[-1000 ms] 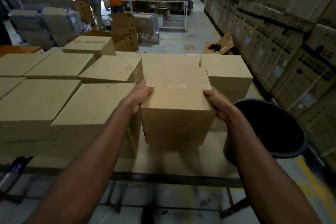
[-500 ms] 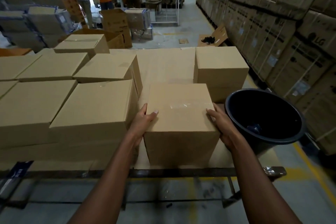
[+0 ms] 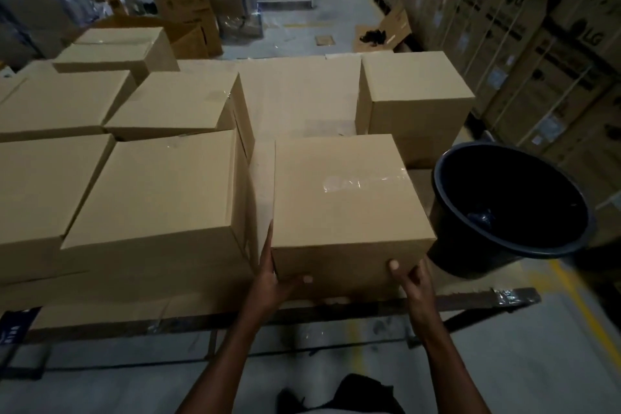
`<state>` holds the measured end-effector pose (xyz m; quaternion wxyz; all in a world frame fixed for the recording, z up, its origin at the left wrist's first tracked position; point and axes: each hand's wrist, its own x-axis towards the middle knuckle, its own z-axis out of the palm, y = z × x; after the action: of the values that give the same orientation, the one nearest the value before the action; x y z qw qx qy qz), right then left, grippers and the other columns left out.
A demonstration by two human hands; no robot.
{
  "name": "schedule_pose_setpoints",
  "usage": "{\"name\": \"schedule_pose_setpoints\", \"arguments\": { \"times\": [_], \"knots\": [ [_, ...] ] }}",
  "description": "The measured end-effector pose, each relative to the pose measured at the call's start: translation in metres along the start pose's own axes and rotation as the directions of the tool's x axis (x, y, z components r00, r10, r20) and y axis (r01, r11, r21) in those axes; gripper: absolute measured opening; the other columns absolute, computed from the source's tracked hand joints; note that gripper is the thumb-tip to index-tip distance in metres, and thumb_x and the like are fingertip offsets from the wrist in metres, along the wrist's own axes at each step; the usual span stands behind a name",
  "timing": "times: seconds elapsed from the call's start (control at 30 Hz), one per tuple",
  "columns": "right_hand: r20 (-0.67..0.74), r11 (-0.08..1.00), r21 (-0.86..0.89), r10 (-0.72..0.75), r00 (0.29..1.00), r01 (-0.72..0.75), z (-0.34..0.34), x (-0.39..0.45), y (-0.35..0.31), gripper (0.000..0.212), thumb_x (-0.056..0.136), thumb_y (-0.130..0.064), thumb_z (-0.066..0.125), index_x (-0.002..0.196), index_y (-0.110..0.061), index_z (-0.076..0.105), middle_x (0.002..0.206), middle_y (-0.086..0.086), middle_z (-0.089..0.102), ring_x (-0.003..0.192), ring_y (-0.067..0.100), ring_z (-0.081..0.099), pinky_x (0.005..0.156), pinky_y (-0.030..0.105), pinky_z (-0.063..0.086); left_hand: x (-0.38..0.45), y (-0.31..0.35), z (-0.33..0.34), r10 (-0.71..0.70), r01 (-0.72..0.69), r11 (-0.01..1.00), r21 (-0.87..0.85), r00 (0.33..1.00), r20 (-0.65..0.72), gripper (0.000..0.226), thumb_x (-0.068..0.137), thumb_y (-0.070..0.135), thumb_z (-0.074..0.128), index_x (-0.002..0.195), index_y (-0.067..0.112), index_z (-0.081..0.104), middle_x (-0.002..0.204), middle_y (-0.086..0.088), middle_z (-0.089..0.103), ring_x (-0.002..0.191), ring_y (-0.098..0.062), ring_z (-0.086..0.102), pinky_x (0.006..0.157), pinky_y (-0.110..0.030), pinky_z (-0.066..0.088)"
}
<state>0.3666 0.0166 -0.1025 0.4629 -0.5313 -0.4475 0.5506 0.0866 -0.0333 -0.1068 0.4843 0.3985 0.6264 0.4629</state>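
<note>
Two hands clamp the taped box (image 3: pixel 346 198) by its near corners, left hand (image 3: pixel 273 281) and right hand (image 3: pixel 414 281). Black bucket (image 3: pixel 510 208) just right of them, big carton (image 3: pixel 158 198) tight on the left (far-right cartons (image 3: pixel 571 54) say LG).

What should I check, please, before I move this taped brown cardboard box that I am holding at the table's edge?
1. Left hand grips the taped brown cardboard box at its near left corner: ok.
2. Right hand grips its near right corner: ok.
3. Clear tape across the top lies flat, flaps closed: ok.
4. Gap to the larger brown cardboard box on the left, narrow but apart: ok.
5. Room on the right, where a round black plastic bucket stands close beside the box: not ok.
6. Weight and contents of the box: cannot tell.
</note>
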Motion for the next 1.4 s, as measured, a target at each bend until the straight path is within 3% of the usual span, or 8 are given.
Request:
{"name": "schedule_pose_setpoints", "arguments": {
  "times": [0.1,0.2,0.33,0.4,0.77,1.1,1.27,1.4],
  "knots": [
    [-0.021,1.0,-0.006,0.02,1.0,-0.021,0.004,-0.001,0.0,0.085,0.075,-0.056,0.08,0.146,-0.02,0.049,0.132,-0.01,0.065,0.127,0.014,0.061,0.088,0.015,0.054,-0.005,-0.001,0.014,0.013,-0.012,1.0,0.01,0.993,-0.118,0.132,0.049,0.055,0.098,0.156,0.017,0.031,0.136,-0.006,0.062,0.125,-0.017,0.062,0.089,-0.014,0.053],
    [-0.04,1.0,-0.004,0.023,0.999,-0.023,0.01,0.005,-0.013,0.071,0.078,-0.052,0.076,0.142,-0.033,0.049,0.126,-0.019,0.065,0.12,0.006,0.062,0.094,0.025,0.052,-0.006,0.009,0.021,0.099,-0.098,0.995,0.019,0.969,-0.227,0.098,0.07,0.019,0.093,0.141,0.049,0.032,0.136,0.001,0.06,0.12,-0.007,0.062,0.087,-0.01,0.05],
    [-0.053,0.996,-0.072,-0.061,0.997,0.057,0.014,0.019,-0.054,0.075,0.085,-0.053,0.078,0.148,-0.034,0.043,0.137,-0.011,0.059,0.119,0.0,0.059,0.09,0.023,0.051,0.003,0.044,0.026,0.128,-0.151,0.988,-0.033,0.92,-0.37,0.094,0.061,0.07,0.086,0.14,0.049,0.039,0.135,0.006,0.058,0.118,-0.006,0.062,0.092,-0.023,0.055],
    [-0.009,0.989,-0.112,-0.102,0.995,0.101,0.012,0.031,-0.077,0.063,0.092,-0.035,0.075,0.146,-0.037,0.042,0.135,-0.015,0.058,0.118,-0.002,0.058,0.086,0.02,0.05,0.01,0.068,0.025,0.158,-0.173,0.985,0.002,0.895,-0.418,0.08,0.07,0.063,0.085,0.135,0.048,0.041,0.125,0.016,0.061,0.11,0.005,0.062,0.096,-0.029,0.053],
    [0.197,0.885,-0.464,0.059,0.979,0.04,0.016,0.107,-0.142,0.039,0.096,-0.043,0.066,0.134,-0.039,0.057,0.116,-0.014,0.066,0.107,0.014,0.064,0.09,0.04,0.053,0.06,0.137,-0.008,0.023,0.014,0.982,0.188,0.98,-0.195,0.029,0.098,0.036,0.066,0.125,0.044,0.061,0.123,0.016,0.069,0.118,-0.013,0.064,0.106,-0.039,0.049],
    [0.223,0.958,-0.288,0.057,0.973,0.01,0.015,0.11,-0.125,0.045,0.099,-0.062,0.054,0.14,-0.044,0.056,0.128,-0.016,0.067,0.118,0.011,0.063,0.108,0.047,0.049,0.067,0.121,-0.01,-0.005,0.006,1.0,0.006,0.991,-0.133,0.063,0.088,0.07,0.059,0.145,0.045,0.052,0.139,0.019,0.062,0.132,-0.009,0.056,0.117,-0.047,0.039],
    [0.266,0.999,0.003,0.039,0.963,-0.042,-0.021,0.081,-0.089,0.089,0.084,-0.084,0.05,0.158,-0.036,0.038,0.154,-0.013,0.052,0.142,0.013,0.048,0.118,0.047,0.035,0.025,0.082,-0.01,0.089,-0.14,0.917,-0.373,0.984,-0.151,0.082,0.09,0.075,0.05,0.157,0.03,0.038,0.154,0.006,0.051,0.142,-0.015,0.049,0.116,-0.042,0.037],
    [0.293,0.987,-0.152,0.091,0.952,-0.047,-0.027,0.046,-0.048,0.125,0.056,-0.091,0.071,0.158,-0.029,0.033,0.147,-0.009,0.054,0.135,0.006,0.053,0.098,0.02,0.05,-0.001,0.028,0.006,0.033,-0.073,0.968,-0.239,0.986,-0.164,0.114,0.057,0.085,0.075,0.149,0.029,0.038,0.151,-0.001,0.051,0.143,-0.017,0.044,0.109,-0.018,0.041]
  ]
}}
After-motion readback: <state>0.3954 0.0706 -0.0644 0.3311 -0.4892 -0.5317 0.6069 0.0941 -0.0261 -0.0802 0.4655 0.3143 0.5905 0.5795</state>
